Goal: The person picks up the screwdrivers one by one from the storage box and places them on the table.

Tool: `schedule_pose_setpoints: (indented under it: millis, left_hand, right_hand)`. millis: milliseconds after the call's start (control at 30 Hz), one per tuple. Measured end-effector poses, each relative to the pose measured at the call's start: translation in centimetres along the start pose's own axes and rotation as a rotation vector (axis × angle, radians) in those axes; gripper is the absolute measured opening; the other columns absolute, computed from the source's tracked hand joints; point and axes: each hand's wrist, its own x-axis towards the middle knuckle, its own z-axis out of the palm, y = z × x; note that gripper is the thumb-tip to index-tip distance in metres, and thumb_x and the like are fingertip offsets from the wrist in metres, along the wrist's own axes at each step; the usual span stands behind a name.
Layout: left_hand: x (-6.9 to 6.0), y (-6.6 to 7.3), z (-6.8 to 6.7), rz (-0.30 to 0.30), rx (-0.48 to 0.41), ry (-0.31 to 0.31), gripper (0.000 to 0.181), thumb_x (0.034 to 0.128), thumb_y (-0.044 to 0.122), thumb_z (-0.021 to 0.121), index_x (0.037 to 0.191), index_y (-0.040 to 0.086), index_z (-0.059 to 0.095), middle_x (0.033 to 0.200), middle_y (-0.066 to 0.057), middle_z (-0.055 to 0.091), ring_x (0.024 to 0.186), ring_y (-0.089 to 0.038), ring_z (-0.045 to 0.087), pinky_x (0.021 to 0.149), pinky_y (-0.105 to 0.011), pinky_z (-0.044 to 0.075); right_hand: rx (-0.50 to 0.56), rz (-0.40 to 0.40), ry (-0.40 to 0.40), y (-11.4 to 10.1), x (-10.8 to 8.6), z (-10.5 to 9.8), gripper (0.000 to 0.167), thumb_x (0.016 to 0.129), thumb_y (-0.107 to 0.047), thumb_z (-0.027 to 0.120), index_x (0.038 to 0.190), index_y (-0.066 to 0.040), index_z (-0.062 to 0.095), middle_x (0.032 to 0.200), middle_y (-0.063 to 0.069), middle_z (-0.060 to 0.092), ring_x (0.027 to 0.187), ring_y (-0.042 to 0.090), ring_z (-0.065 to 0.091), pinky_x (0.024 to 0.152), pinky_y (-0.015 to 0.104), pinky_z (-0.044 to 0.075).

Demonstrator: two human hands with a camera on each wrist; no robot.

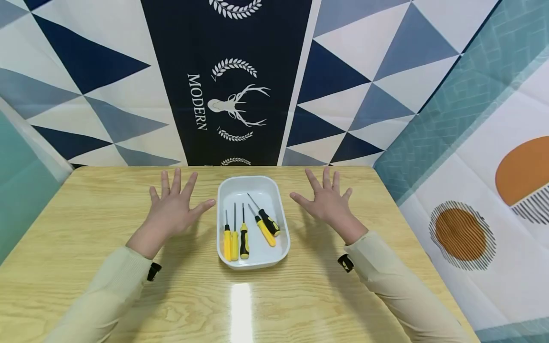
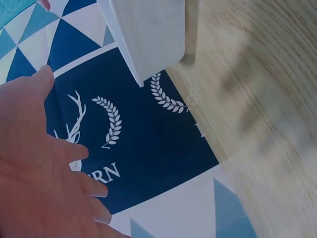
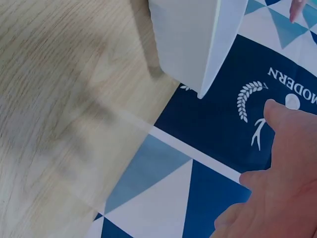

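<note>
Lettering "MODERN" [image 1: 197, 102] on black panel [image 1: 238, 50]; edge mark [image 2: 200, 130] possibly letter.

I see a wood-grain table [image 1: 193, 305], beyond it a black panel [image 1: 240, 43] with a white deer [image 1: 220, 105] between triangle patterns [image 1: 343, 71], and brown circles [image 1: 461, 233] to my right.

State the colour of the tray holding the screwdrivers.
The tray is white, clearest from the head.

Bright light is washing my worktop [image 1: 77, 267], white glare [image 1: 242, 312] is blazing low in the head view, soft shadows [image 1: 168, 276] are spreading beside my forearms [image 1: 103, 295], and both wrist views are running dimmer, bluer!
</note>
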Motion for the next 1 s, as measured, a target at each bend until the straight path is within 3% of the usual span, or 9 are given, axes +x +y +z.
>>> schedule_pose_setpoints:
  millis: [367, 567, 700, 1000]
  left_hand:
    - [0.04, -0.1, -0.23, -0.005, -0.05, 0.016, 0.099, 0.0807, 0.08, 0.027, 0.152, 0.015, 0.006, 0.154, -0.026, -0.004, 0.139, -0.049, -0.01, 0.105, -0.074, 0.004]
    - [-0.08, -0.31, -0.02, 0.019, -0.151, 0.062, 0.092, 0.0858, 0.069, 0.042, 0.149, 0.006, 0.019, 0.151, -0.029, 0.017, 0.137, -0.05, 0.016, 0.108, -0.067, 0.02]
    - [-0.06, -0.48, 0.27, 0.027, -0.244, 0.076, 0.088, 0.087, 0.064, 0.046, 0.146, 0.002, 0.025, 0.148, -0.027, 0.025, 0.135, -0.046, 0.026, 0.109, -0.062, 0.026]
    - [0.29, -0.3, 0.74, 0.032, -0.368, 0.102, 0.083, 0.0863, 0.056, 0.056, 0.144, 0.003, 0.03, 0.144, -0.023, 0.036, 0.13, -0.041, 0.037, 0.104, -0.058, 0.036]
  right_hand:
    - [0.046, -0.036, 0.044, 0.29, -0.02, 0.28, 0.09, 0.081, -0.077, 0.039, 0.151, -0.032, 0.006, 0.155, 0.018, -0.015, 0.142, 0.039, -0.015, 0.102, 0.078, 0.002]
    - [0.054, -0.077, 0.101, 0.14, 0.02, 0.36, 0.087, 0.082, -0.074, 0.042, 0.151, -0.028, 0.015, 0.156, 0.022, 0.0, 0.144, 0.041, 0.002, 0.105, 0.072, 0.02]
    - [0.086, -0.121, 0.137, 0.05, 0.03, 0.27, 0.084, 0.084, -0.07, 0.045, 0.15, -0.024, 0.021, 0.154, 0.023, 0.012, 0.14, 0.042, 0.018, 0.102, 0.068, 0.031]
    - [0.189, -0.18, 0.197, 0.27, 0.14, 0.33, 0.077, 0.086, -0.056, 0.055, 0.146, -0.015, 0.031, 0.147, 0.015, 0.037, 0.133, 0.037, 0.036, 0.105, 0.058, 0.035]
